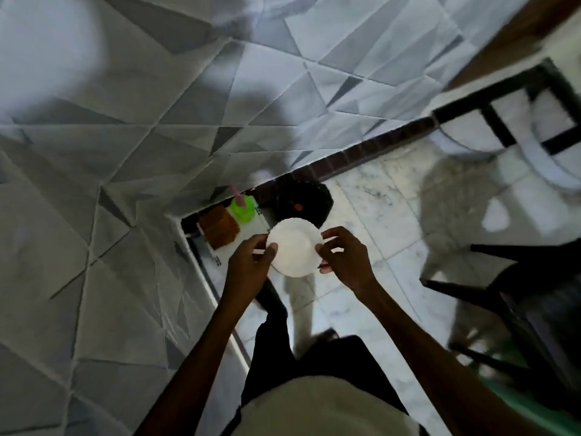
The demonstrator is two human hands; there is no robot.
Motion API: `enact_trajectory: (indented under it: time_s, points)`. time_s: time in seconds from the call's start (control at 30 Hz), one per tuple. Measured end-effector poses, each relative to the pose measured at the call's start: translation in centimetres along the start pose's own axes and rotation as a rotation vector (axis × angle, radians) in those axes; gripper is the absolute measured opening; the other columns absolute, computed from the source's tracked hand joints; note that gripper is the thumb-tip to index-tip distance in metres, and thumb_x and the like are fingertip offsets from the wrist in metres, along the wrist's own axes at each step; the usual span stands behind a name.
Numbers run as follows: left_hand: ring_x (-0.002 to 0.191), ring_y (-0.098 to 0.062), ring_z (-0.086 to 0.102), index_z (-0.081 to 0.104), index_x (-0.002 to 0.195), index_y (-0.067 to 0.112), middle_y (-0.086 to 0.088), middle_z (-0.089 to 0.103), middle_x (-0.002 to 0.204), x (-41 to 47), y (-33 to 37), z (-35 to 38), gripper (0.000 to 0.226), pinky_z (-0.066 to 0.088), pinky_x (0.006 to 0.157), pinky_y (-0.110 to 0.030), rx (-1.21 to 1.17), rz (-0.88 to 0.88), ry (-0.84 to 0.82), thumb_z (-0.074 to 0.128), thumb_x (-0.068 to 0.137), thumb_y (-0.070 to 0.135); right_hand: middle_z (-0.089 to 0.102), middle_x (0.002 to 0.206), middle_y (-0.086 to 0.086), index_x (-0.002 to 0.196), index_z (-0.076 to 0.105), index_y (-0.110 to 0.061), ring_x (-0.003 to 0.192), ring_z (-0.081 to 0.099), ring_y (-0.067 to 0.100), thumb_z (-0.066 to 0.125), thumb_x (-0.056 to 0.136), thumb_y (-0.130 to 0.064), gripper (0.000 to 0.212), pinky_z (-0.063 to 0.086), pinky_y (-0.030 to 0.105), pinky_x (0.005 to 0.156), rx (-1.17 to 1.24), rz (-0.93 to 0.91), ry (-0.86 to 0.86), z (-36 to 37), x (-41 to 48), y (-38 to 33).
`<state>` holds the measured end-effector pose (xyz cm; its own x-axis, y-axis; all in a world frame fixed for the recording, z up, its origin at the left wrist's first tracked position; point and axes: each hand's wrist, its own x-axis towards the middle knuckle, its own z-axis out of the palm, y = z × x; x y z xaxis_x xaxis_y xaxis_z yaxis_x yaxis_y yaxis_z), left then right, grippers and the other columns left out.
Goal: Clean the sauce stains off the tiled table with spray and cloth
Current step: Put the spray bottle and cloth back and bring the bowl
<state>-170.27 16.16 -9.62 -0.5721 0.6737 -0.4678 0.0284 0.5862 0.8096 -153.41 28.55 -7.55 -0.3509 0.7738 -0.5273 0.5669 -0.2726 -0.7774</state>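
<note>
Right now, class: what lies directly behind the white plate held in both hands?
Beyond the white plate sits a dark round container holding something orange; its near edge is covered by the plate.

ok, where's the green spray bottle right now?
Head view, centre: green spray bottle on the low shelf by the wall, beside the brown block, beyond the left hand.

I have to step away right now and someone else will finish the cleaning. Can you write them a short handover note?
Left hand and right hand together hold a white round plate by its edges, above the floor.
Green spray bottle with a pink nozzle and brown cloth sit on a white surface below, near the wall.
Done: not visible; no table or stains are in view.
Left: set the plate down, pick up spray and cloth, spray and wipe the stains.
</note>
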Motion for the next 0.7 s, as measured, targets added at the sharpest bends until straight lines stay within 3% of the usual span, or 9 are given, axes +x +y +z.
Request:
enact_trajectory:
  time_s: [0.07, 0.2, 0.27, 0.37, 0.47, 0.57, 0.7]
  points:
    - [0.092, -0.007, 0.060, 0.065, 0.118, 0.019, -0.001, 0.065, 0.115, -2.3, 3.1, 1.7, 0.028, 0.046, 0.069, -0.016, 0.038, 0.083, -0.073, 0.062, 0.095, 0.034, 0.071, 0.083, 0.009, 0.107, 0.066, -0.008, 0.057, 0.070, 0.016, 0.073, 0.091, -0.009, 0.017, 0.059, 0.028, 0.053, 0.096, -0.001, 0.083, -3.7, -3.5, -0.2]
    - [0.100, -0.013, 0.065, 0.063, 0.110, 0.036, 0.004, 0.068, 0.111, -7.5, 7.9, 5.2, 0.047, 0.050, 0.075, -0.024, 0.033, 0.233, -0.238, 0.054, 0.077, 0.067, 0.071, 0.079, 0.003, 0.103, 0.068, -0.011, 0.057, 0.071, 0.020, 0.072, 0.092, -0.010, 0.012, 0.060, 0.031, 0.055, 0.231, -0.018, 0.252, -10.4, -10.7, 0.4]
    - [0.103, -0.009, 0.064, 0.061, 0.107, 0.044, 0.012, 0.067, 0.111, -11.0, 9.9, 7.7, 0.040, 0.054, 0.083, -0.031, 0.002, 0.309, -0.316, 0.049, 0.076, 0.068, 0.070, 0.077, 0.000, 0.100, 0.069, -0.015, 0.058, 0.071, 0.023, 0.072, 0.091, -0.010, 0.010, 0.057, 0.030, 0.054, 0.298, -0.035, 0.353, -13.8, -15.0, 1.9]
    - [0.114, -0.008, 0.060, 0.061, 0.119, 0.035, 0.013, 0.065, 0.120, -17.1, 12.0, 11.9, 0.044, 0.051, 0.098, -0.040, -0.060, 0.438, -0.460, 0.047, 0.087, 0.061, 0.068, 0.074, -0.003, 0.099, 0.070, -0.017, 0.059, 0.071, 0.027, 0.072, 0.091, -0.009, 0.011, 0.055, 0.029, 0.052, 0.393, -0.066, 0.497, -18.6, -21.7, 4.8]
    - [0.123, -0.003, 0.054, 0.054, 0.129, 0.035, 0.019, 0.060, 0.127, -23.6, 12.8, 16.6, 0.049, 0.046, 0.102, -0.025, -0.103, 0.547, -0.623, 0.041, 0.091, 0.062, 0.067, 0.074, 0.003, 0.100, 0.070, -0.013, 0.057, 0.071, 0.025, 0.071, 0.091, -0.006, 0.011, 0.055, 0.029, 0.050, 0.416, -0.093, 0.633, -22.8, -28.6, 8.5]
    - [0.127, -0.001, 0.051, 0.051, 0.129, 0.039, 0.024, 0.059, 0.128, -30.1, 12.9, 22.3, 0.063, 0.041, 0.098, -0.012, -0.125, 0.601, -0.801, 0.054, 0.079, 0.077, 0.069, 0.078, 0.007, 0.099, 0.070, -0.014, 0.055, 0.070, 0.021, 0.071, 0.091, -0.006, 0.011, 0.057, 0.031, 0.050, 0.405, -0.111, 0.778, -27.2, -35.9, 12.8]
    - [0.134, -0.003, 0.046, 0.046, 0.131, 0.054, 0.022, 0.053, 0.139, -37.1, 13.4, 29.9, 0.080, 0.039, 0.106, -0.020, 0.008, 0.733, -0.967, 0.079, 0.060, 0.069, 0.068, 0.072, 0.002, 0.094, 0.071, -0.016, 0.050, 0.067, 0.016, 0.071, 0.090, -0.005, 0.012, 0.056, 0.029, 0.049, 0.433, -0.116, 0.977, -32.6, -44.4, 18.1]
